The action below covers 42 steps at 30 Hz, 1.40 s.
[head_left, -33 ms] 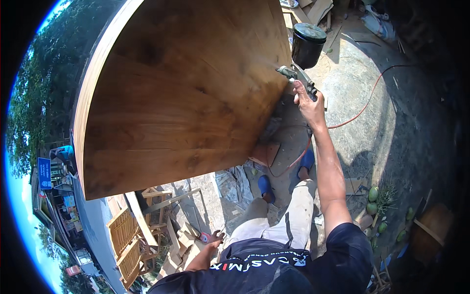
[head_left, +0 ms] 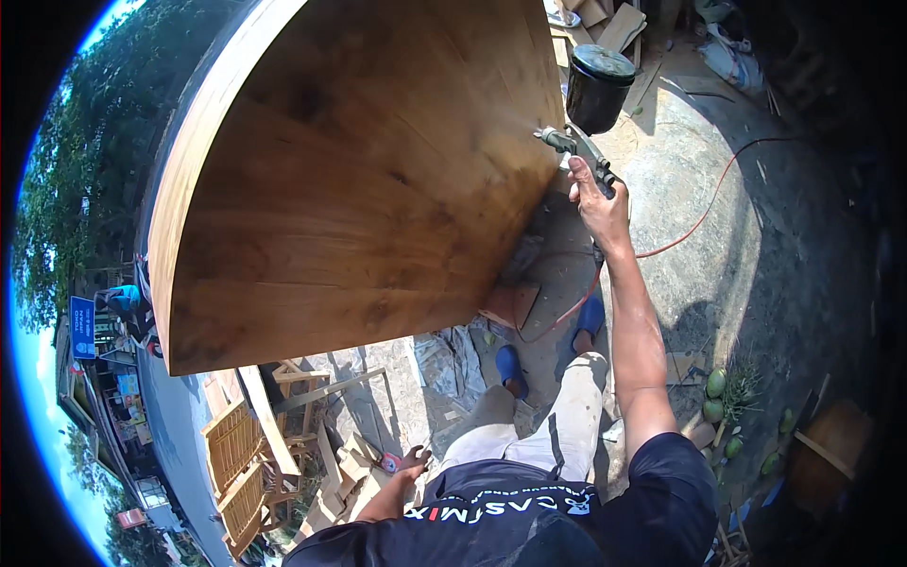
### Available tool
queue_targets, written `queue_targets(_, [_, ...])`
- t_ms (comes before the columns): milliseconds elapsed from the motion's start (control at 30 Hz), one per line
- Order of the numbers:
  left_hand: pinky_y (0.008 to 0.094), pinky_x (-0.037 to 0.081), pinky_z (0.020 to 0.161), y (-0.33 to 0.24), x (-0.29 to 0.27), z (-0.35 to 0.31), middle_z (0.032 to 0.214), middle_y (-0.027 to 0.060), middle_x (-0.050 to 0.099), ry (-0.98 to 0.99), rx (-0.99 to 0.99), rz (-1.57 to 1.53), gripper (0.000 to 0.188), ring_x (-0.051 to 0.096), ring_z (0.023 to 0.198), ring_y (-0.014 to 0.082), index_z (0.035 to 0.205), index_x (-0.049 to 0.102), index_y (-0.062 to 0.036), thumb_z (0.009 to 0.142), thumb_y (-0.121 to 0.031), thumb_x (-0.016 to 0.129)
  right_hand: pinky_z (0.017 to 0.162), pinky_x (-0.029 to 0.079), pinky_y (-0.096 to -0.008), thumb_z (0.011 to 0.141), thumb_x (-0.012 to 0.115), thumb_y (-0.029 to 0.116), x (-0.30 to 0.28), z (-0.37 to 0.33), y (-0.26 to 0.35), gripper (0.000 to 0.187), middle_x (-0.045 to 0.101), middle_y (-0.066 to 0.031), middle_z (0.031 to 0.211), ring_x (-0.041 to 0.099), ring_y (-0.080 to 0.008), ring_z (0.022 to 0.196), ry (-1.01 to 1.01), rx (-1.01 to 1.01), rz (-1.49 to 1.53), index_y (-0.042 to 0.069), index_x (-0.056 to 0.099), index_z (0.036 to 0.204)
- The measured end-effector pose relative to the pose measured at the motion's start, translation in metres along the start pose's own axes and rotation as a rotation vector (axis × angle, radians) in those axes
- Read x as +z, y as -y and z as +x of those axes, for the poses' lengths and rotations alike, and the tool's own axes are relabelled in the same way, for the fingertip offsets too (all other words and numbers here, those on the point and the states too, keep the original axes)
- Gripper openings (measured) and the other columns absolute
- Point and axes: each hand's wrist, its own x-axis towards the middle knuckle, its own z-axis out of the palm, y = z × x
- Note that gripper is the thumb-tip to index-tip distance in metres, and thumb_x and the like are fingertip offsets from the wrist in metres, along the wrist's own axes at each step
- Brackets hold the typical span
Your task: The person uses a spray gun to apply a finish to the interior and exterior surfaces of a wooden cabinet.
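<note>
Gripping the spray gun [head_left: 588,153], right hand [head_left: 602,214] is nearer the wooden panel [head_left: 368,208], which lies left of the nozzle [head_left: 543,135]; left hand [head_left: 414,461] well apart (grip unclear).

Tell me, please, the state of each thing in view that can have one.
Spray gun, spraying a fine mist
Right hand, closed around the spray gun
Black cup, covered
Wooden panel, brown, unevenly toned
Left hand, lowered, seemingly empty
Red hose, slack, curving
Blue shoes, worn
</note>
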Motion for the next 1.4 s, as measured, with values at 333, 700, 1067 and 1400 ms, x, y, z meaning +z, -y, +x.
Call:
queue_targets(333, [0.0396, 0.058, 0.074, -0.03, -0.025, 0.036, 0.124, 0.0245, 0.068, -0.026, 0.219, -0.129, 0.078, 0.075, 0.09, 0.0306, 0.156, 0.041, -0.0103, 0.094, -0.049, 0.068, 0.052, 0.04, -0.0251, 0.098, 0.069, 0.049, 0.003, 0.002, 0.217, 0.047, 0.07, -0.0024, 0.074, 0.055, -0.0067, 0.056, -0.175, -0.494, 0.03, 0.003, 0.075, 0.107])
queue_targets(700, [0.0406, 0.06, 0.075, -0.032, -0.044, 0.061, 0.112, 0.0253, 0.07, -0.098, 0.345, -0.201, 0.078, 0.073, 0.085, 0.03, 0.152, 0.042, -0.0025, 0.094, -0.048, 0.068, 0.057, 0.041, -0.0266, 0.101, 0.069, 0.04, 0.055, -0.108, 0.312, 0.04, 0.064, -0.0009, 0.07, 0.054, -0.0068, 0.062, 0.104, -0.539, -0.202, 0.001, 0.075, 0.104])
queue_targets(1067, [0.0398, 0.056, 0.065, 0.01, -0.054, 0.073, 0.099, 0.0229, 0.072, -0.185, 0.425, -0.302, 0.077, 0.069, 0.072, 0.0264, 0.15, 0.045, -0.0001, 0.093, -0.047, 0.067, 0.053, 0.045, -0.0363, 0.095, 0.077, 0.025, 0.126, -0.259, 0.349, 0.026, 0.064, -0.013, 0.066, 0.061, -0.0229, 0.053, 0.594, -0.797, -0.222, 0.001, 0.068, 0.094])
queue_targets(1400, [0.0478, 0.058, 0.068, 0.048, -0.024, 0.095, 0.124, 0.0215, 0.069, -0.013, 0.217, -0.3, 0.084, 0.075, 0.093, 0.0356, 0.159, 0.034, -0.0133, 0.093, -0.058, 0.063, 0.065, 0.055, -0.036, 0.091, 0.08, 0.022, 0.162, -0.317, 0.343, 0.026, 0.072, -0.0145, 0.087, 0.072, -0.0282, 0.072, 0.911, -0.838, -0.018, 0.0, 0.072, 0.105])
